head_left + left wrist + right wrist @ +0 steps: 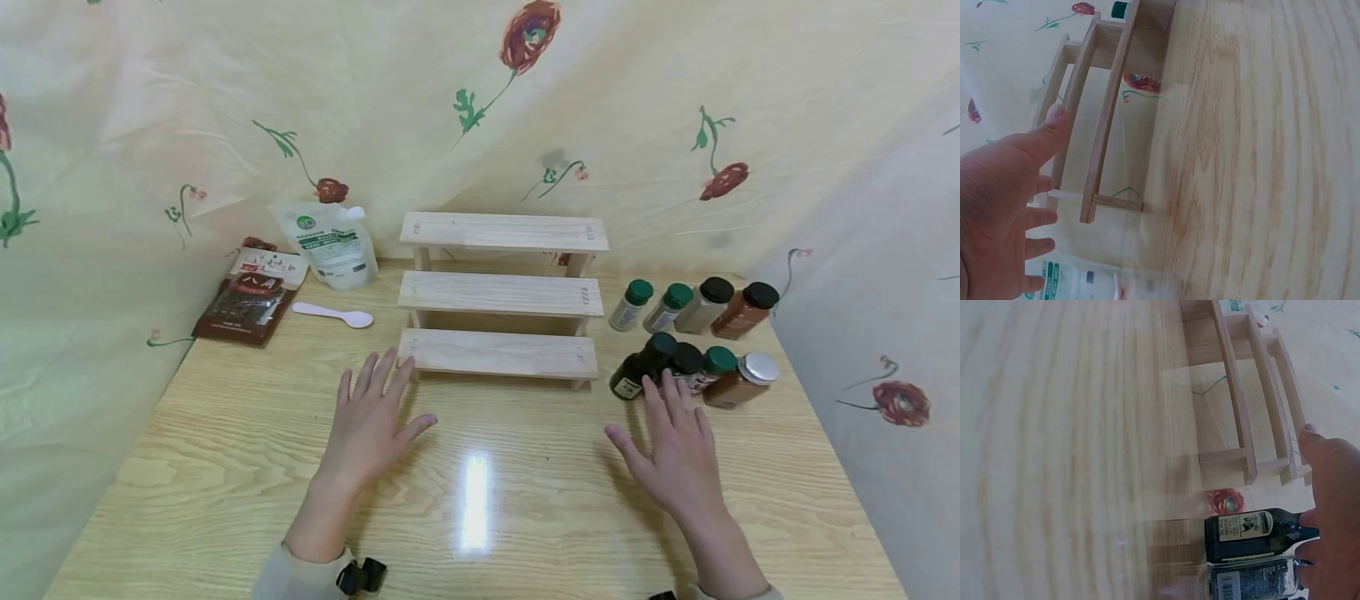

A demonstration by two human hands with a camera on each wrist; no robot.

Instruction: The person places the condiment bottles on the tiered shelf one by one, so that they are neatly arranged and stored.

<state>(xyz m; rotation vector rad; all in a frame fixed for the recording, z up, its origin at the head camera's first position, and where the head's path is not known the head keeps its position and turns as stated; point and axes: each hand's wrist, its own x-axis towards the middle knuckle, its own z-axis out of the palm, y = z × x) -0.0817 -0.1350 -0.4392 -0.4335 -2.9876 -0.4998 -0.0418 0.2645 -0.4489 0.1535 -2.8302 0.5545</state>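
My left hand (367, 425) is spread above the table, its fingertips close to the left end of a three-tier wooden rack (498, 352). The thumb and fingers stand apart with nothing held, as the left wrist view also shows. My right hand (675, 450) hovers with spread fingers just in front of a dark glass bottle (1247, 536) and a black-capped jar (1254, 579). From the head view I cannot tell whether its fingertips touch them. A green-capped jar (718, 362) and a silver-lidded jar (750, 379) stand to the right in the same row.
Behind that row stand several more spice jars (701, 308). At the table's back left are a brown spice packet (251, 296), a white spouted pouch (333, 246) and a pale spoon (333, 314). A flowered cloth (375, 108) hangs behind the table (540, 517).
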